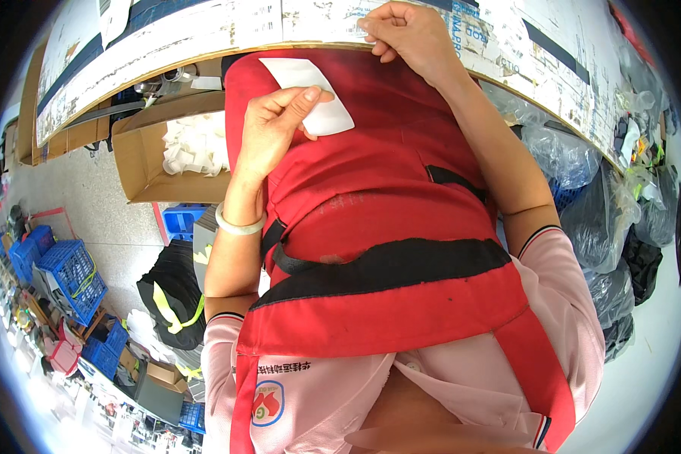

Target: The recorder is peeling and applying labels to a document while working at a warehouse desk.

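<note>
Between the thumb and fingers of my left hand (274,125) is a white paper slip (331,112), curved and blank on the side that shows. It hangs over the red apron (371,159) on my lap, just short of the table edge. My right hand (410,36) is over the near part of the table (227,34), its thumb and forefinger pinched together. Whatever is in that pinch, if anything, is too small to make out. White sheets with print and dark strips cover the tabletop around it.
Below the table at left stands a cardboard box (145,163) of white scraps. Blue crates (74,278) and a black bundle (172,291) with a yellow-green band are on the floor at left. Clear plastic bags (601,219) are heaped at right, beside the table.
</note>
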`<state>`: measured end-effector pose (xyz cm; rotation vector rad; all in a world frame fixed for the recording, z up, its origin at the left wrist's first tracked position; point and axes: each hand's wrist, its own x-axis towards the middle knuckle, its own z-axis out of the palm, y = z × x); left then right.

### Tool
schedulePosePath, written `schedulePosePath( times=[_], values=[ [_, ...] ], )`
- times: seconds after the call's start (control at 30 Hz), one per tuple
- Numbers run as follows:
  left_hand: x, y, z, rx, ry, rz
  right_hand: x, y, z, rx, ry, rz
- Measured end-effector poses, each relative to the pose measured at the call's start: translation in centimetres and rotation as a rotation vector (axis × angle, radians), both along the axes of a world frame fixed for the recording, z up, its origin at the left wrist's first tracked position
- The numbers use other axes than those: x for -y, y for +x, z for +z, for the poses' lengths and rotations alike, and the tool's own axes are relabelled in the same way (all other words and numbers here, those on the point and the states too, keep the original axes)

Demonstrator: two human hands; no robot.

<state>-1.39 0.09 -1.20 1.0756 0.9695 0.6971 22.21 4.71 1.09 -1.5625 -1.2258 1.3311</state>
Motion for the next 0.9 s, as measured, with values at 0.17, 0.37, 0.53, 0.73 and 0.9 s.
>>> schedulePosePath(
  times=[0.17, 0.37, 0.53, 0.73, 0.9],
  values=[
    [0.0, -0.1, -0.3, 0.008, 0.000, -0.019, 0.1, -0.3, 0.4, 0.027, 0.021, 0.003],
    [0.0, 0.0, -0.3, 0.000, -0.005, -0.019, 0.1, -0.8, 0.2, 0.166, 0.073, 0.034],
    [0.1, -0.2, -0.1, 0.002, 0.001, -0.005, 0.3, 0.2, -0.1, 0.002, 0.080, 0.045],
    [0.2, -0.3, -0.2, -0.012, 0.007, -0.012, 1.5, 0.7, 0.4, -0.053, 0.109, 0.013],
    [0.2, 0.0, 0.0, 0.050, -0.035, 0.028, 3.3, 0.4, 1.8, -0.100, 0.129, 0.102]
  ],
)
